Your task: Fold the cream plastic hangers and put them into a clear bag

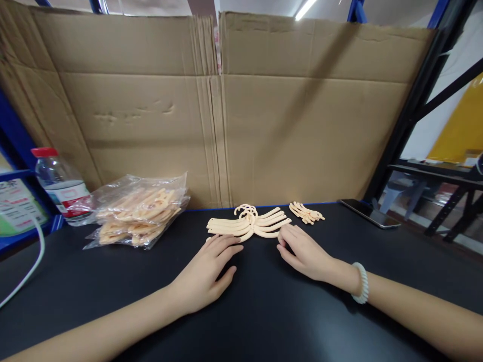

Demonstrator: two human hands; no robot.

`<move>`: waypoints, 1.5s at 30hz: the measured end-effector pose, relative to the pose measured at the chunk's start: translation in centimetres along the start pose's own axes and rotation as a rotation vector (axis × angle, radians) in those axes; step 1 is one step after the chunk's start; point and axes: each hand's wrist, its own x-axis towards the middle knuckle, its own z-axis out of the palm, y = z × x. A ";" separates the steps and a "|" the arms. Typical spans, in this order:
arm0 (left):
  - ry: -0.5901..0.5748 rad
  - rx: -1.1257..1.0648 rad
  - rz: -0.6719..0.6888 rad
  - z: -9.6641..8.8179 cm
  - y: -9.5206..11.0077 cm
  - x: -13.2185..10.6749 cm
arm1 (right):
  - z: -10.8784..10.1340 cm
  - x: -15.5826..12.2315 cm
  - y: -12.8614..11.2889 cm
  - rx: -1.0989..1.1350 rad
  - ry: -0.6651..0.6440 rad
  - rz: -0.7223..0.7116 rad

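A fanned stack of pale peach plastic hangers [249, 223] lies on the black table [264, 311] in front of me. My left hand [209, 271] rests flat on the table, fingers stretched out, fingertips just short of the stack's left ends. My right hand [304, 251] lies palm down with its fingers spread, fingertips touching the stack's right ends. It holds nothing. A white beaded bracelet [361, 282] sits on the right wrist.
A small heap of peach clips [305, 212] lies right of the stack. Clear bags of more hangers [139, 213] sit at the left beside a water bottle [62, 186]. A phone [370, 212] lies at the right. Cardboard sheets [226, 110] wall the back. A white cable [26, 271] crosses the left edge.
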 end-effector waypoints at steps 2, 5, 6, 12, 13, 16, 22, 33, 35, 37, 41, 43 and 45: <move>0.000 -0.009 -0.010 0.0 0.0 -0.1 | 0.1 0.0 0.0 0.014 -0.011 -0.006; 0.003 -0.018 -0.028 0.0 0.1 -0.1 | 0.2 -0.1 0.1 0.046 -0.036 -0.015; 0.002 -0.021 -0.034 0.0 0.1 -0.1 | 0.2 -0.1 0.2 0.058 -0.049 -0.016; -0.020 -0.002 -0.057 0.1 0.2 0.1 | 0.9 -0.2 0.8 0.167 -0.132 0.022; -0.022 0.007 -0.060 0.1 0.2 0.1 | 1.0 -0.2 0.8 0.179 -0.134 0.035; -0.017 0.025 -0.064 0.2 0.2 0.1 | 1.1 -0.2 0.7 0.186 -0.120 0.056; -0.002 0.000 -0.046 0.3 0.1 0.0 | 0.9 -0.3 0.6 0.180 -0.130 0.036; -0.049 -0.072 0.025 0.1 0.0 -0.2 | -0.1 -0.2 0.6 0.257 -0.165 -0.001; -0.045 -0.077 0.038 0.1 0.0 -0.2 | -0.1 -0.2 0.6 0.273 -0.164 -0.020; -0.034 -0.078 0.035 0.1 0.0 -0.2 | -0.2 -0.2 0.7 0.288 -0.166 -0.042; -0.026 -0.064 0.004 0.1 0.0 -0.1 | -0.3 -0.2 0.8 0.329 -0.179 -0.078; -0.030 -0.049 -0.016 0.1 0.0 0.0 | -0.3 -0.1 0.9 0.339 -0.175 -0.082; -0.026 -0.039 -0.031 0.1 0.0 0.0 | -0.3 -0.1 0.9 0.333 -0.166 -0.077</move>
